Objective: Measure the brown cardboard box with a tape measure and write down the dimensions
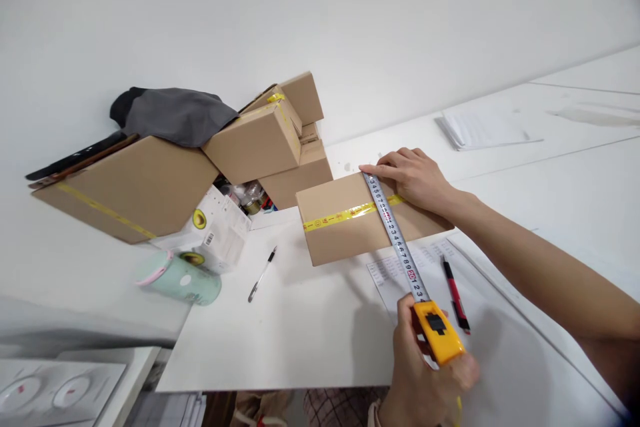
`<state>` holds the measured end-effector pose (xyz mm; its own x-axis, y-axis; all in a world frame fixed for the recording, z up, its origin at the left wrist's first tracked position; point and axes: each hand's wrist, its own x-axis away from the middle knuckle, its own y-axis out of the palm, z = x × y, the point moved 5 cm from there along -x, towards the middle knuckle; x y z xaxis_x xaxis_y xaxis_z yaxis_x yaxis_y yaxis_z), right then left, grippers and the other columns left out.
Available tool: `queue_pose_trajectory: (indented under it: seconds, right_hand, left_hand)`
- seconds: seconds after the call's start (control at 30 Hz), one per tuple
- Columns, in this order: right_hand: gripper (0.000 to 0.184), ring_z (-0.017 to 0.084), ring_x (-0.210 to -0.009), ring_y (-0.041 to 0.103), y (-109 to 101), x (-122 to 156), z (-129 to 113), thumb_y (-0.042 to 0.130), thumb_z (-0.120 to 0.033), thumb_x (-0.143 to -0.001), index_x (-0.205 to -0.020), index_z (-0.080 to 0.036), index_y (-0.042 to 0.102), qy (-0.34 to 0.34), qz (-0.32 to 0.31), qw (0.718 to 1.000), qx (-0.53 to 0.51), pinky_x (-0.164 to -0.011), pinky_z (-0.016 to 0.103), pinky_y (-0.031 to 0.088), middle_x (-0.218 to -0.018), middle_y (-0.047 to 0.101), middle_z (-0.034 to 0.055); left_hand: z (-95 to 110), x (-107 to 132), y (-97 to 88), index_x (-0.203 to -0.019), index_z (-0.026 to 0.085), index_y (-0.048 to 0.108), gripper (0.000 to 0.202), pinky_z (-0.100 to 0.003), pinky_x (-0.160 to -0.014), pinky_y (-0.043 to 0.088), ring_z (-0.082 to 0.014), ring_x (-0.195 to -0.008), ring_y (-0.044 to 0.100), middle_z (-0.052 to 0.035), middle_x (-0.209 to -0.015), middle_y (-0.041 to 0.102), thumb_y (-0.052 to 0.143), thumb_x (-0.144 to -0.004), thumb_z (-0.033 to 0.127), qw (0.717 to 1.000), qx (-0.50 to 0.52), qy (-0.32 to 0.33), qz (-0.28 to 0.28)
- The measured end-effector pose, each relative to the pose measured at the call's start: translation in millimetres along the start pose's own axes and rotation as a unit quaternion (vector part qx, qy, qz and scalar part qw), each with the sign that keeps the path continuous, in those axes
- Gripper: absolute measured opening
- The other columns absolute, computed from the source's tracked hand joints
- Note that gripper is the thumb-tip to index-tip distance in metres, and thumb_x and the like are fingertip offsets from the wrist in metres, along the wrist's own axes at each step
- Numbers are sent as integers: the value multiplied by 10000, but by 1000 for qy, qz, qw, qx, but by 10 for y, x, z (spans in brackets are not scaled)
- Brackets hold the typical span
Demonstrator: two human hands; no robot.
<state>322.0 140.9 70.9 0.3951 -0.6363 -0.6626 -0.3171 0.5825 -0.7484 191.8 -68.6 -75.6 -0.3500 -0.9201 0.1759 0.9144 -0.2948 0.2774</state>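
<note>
A yellow tape measure (440, 333) is in my left hand (420, 373), which is closed around its case. Its metal blade (395, 237) stretches away from me, across the top of a small cardboard box (333, 207) sealed with yellow printed tape. At the box's far edge, my right hand (415, 177) presses the end of the blade with its index finger. The other fingers of that hand are curled, and its thumb is hidden. Under and beside the box lies a printed sheet (383, 273). A red and black pen (455, 297) rests on paper right of the blade.
Another pen (263, 273) lies left of the box on the white table (300, 333). Farther left are a mint-green bottle (180, 277), a white avocado-print box (220, 230) and stacked cardboard boxes (260, 140) under a grey cloth (175, 113). Papers (480, 130) lie at the back right.
</note>
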Motion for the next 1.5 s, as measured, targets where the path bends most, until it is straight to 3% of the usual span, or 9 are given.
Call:
queue_pose_trajectory:
  seconds: [0.3, 0.53, 0.77, 0.93, 1.03, 1.13, 1.2, 1.33, 1.5]
  right_hand:
    - [493, 252, -916, 533, 5, 15, -9, 325, -187, -1004, -1343, -354, 641, 15, 9, 1000, -20, -802, 395, 362, -1083, 701, 76]
    - [593, 303, -979, 554, -127, 81, -129, 368, -634, -979, -1229, -204, 690, 91, 16, 995, 28, -955, 462, 337, -1035, 706, 124]
    - [471, 289, -982, 623, -5, 663, -450, 583, -654, -890, -1102, -247, 692, 90, 98, 991, -1, -1015, 490, 303, -1114, 723, 83]
    - [338, 285, -1024, 651, 224, 940, -377, 572, -538, -950, -1112, -275, 710, 88, 58, 991, -87, -1021, 527, 291, -1127, 733, 68]
    - [408, 281, -1042, 649, 78, 944, -79, 424, -554, -1002, -1076, -282, 718, 197, 103, 947, -231, -986, 526, 365, -1079, 739, 69]
    - [628, 257, -851, 660, -214, 902, 159, 207, -649, -1000, -1188, -278, 677, 320, 146, 816, -459, -778, 455, 469, -965, 733, 91]
    - [575, 234, -692, 598, -432, 816, 131, 303, -704, -961, -1276, -362, 641, 318, 118, 745, -574, -676, 423, 455, -962, 728, 51]
    - [234, 193, -564, 461, -794, 779, 8, 705, -502, -869, -1081, -413, 747, 296, 139, 767, -552, -509, 377, 321, -825, 684, 13]
    - [125, 131, -536, 498, -633, 1106, -242, 701, -384, -904, -899, -286, 778, 276, 94, 787, -544, -476, 325, 372, -751, 655, 28]
  left_hand:
    - [-25, -3, -41, -1305, 219, 478, 803, -377, -835, 514, -227, -904, 577, -98, -1166, 583, 831, -594, 337, 1000, -16, -13, 12]
    - [-339, 130, -84, -1177, 273, 556, 848, -414, -836, 524, -304, -958, 582, -94, -1082, 579, 903, -407, 191, 999, -26, -21, -11]
    - [-477, 183, -174, -1259, 245, 510, 946, -412, -819, 547, -277, -899, 601, -64, -1019, 583, 905, -400, 199, 994, -91, -43, -42]
    - [-420, 184, -215, -1283, 235, 503, 908, -399, -791, 570, -261, -881, 622, -59, -1009, 620, 898, -465, 246, 988, -145, -16, -47]
    - [-377, 177, -207, -1273, 223, 508, 902, -415, -816, 579, -262, -913, 626, -61, -1052, 624, 895, -458, 239, 979, -195, 5, -60]
    - [-323, 157, -210, -1253, 210, 523, 861, -423, -857, 576, -260, -946, 619, -64, -1075, 621, 888, -473, 235, 970, -235, 26, -58]
    - [-287, 140, -208, -1244, 206, 529, 849, -433, -877, 571, -254, -932, 617, -53, -1047, 622, 890, -477, 246, 964, -253, 40, -66]
    - [-257, 120, -200, -1251, 207, 531, 870, -440, -911, 553, -226, -861, 604, -19, -957, 618, 908, -469, 265, 959, -258, 55, -100]
    - [-315, 131, -227, -1500, 237, 282, 1175, -417, -903, 540, -214, -911, 598, -54, -1114, 602, 924, -516, 295, 979, -180, 41, -85]
